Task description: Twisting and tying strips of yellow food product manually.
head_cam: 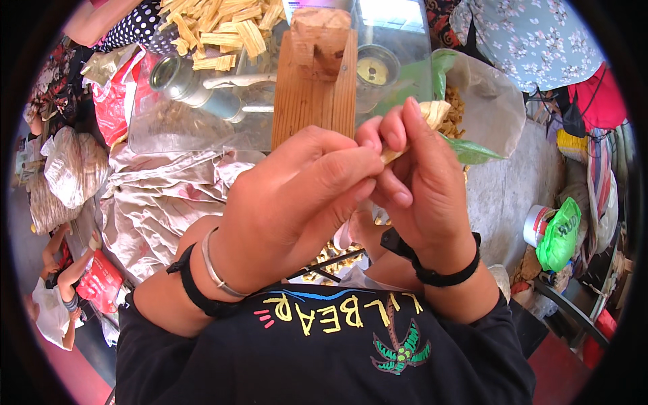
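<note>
A narrow, folded pale-yellow strip of plant material (pixel 434 112) is held between my two hands, its wider end showing past my right fingers. My left hand (pixel 304 197) pinches its near end with thumb and fingertips. My right hand (pixel 425 177) grips it between thumb and fingers. Beyond my hands, a wooden board (pixel 314 111) lies on the glass tabletop (pixel 202 136) with a worn wooden block (pixel 320 43) on it. A pile of flat yellowish folded pieces (pixel 223 30) lies at the far left of the table.
A glass jar (pixel 174 78) lies left of the board; a round container (pixel 374 68) is right of it. An open plastic bag (pixel 491 96) with brown pieces hangs by the table's right edge. Crumpled cloth (pixel 162 197) lies left. Other people are nearby.
</note>
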{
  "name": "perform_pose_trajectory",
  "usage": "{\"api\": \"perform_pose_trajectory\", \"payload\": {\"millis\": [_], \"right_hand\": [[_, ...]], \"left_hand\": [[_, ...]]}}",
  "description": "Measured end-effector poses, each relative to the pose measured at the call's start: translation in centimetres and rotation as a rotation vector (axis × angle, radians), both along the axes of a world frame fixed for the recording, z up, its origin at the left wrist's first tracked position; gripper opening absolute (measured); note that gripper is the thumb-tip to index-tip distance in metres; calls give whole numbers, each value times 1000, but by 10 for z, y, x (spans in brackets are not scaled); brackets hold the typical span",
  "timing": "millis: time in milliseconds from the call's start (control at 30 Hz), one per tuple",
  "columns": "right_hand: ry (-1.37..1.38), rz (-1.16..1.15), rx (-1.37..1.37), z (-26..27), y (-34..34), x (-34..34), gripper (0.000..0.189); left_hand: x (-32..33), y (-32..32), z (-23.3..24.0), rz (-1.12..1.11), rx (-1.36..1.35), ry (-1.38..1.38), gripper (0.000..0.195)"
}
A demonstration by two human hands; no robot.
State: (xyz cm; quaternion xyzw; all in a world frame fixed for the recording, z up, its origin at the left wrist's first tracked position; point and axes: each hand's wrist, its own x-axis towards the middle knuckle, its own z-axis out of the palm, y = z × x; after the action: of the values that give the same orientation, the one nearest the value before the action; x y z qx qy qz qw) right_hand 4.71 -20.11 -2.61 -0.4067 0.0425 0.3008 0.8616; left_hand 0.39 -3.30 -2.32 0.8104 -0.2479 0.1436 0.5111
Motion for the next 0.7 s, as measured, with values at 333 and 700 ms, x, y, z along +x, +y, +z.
{"api": "perform_pose_trajectory", "payload": {"millis": [333, 700], "right_hand": [[146, -7, 164, -2, -2, -2, 47], [-53, 87, -273, -5, -6, -1, 44]], "left_hand": [[-19, 7, 7, 51, -34, 318, 16], [-7, 29, 1, 92, -378, 282, 27]]}}
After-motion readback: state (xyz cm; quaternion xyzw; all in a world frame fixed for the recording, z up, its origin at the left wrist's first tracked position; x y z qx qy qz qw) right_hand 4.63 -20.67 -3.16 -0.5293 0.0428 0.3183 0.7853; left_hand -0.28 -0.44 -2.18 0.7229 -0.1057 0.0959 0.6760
